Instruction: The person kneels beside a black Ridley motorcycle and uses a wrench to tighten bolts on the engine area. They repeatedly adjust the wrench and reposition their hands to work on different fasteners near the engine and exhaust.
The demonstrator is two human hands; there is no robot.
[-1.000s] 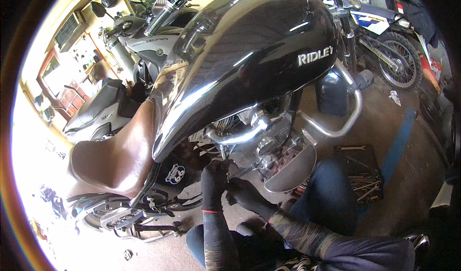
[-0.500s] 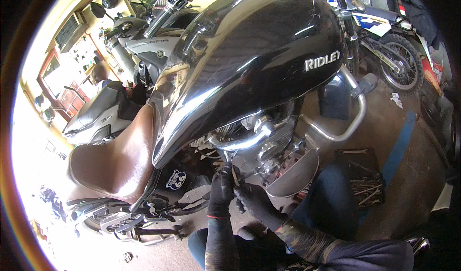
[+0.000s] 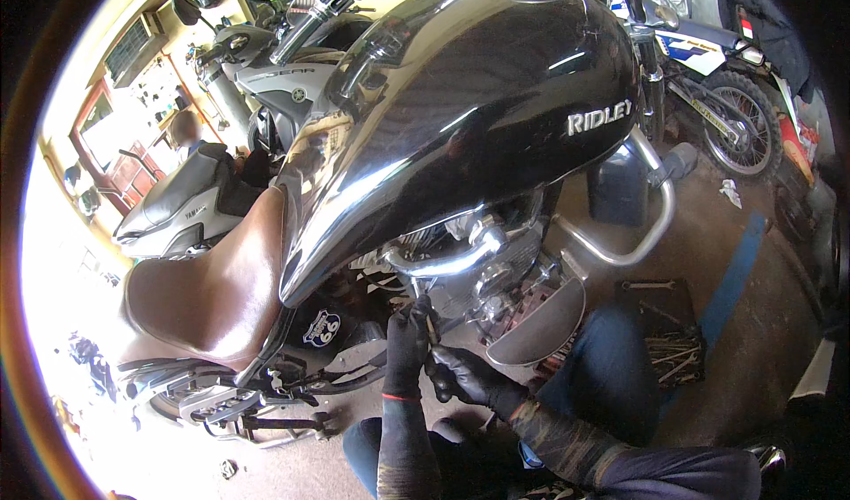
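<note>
Both of my hands wear black gloves and are low beside the engine of a motorcycle with a glossy black fuel tank (image 3: 478, 101). My left hand (image 3: 408, 336) is closed around a slim metal tool (image 3: 432, 327); its exact kind is mostly hidden by the fingers. Its upper end points up beneath the curved chrome pipe (image 3: 452, 261). Just right of and below it, my right hand (image 3: 462, 376) is curled, its fingers against the tool's lower end. What exactly those fingers grip cannot be made out.
A brown seat (image 3: 208, 287) is at the left, a half-round footboard (image 3: 540, 327) right of my hands. On the floor at right, a dark tray (image 3: 626, 310) holds several wrenches. A chrome guard bar (image 3: 655, 221) juts out. Behind are a grey scooter (image 3: 168, 212), a dirt bike (image 3: 739, 128) and a person (image 3: 188, 146).
My right hand has shifted slightly left and down, its fingers curling more at the tool's lower end. My left hand stays nearly where it was. The view has tilted slightly.
</note>
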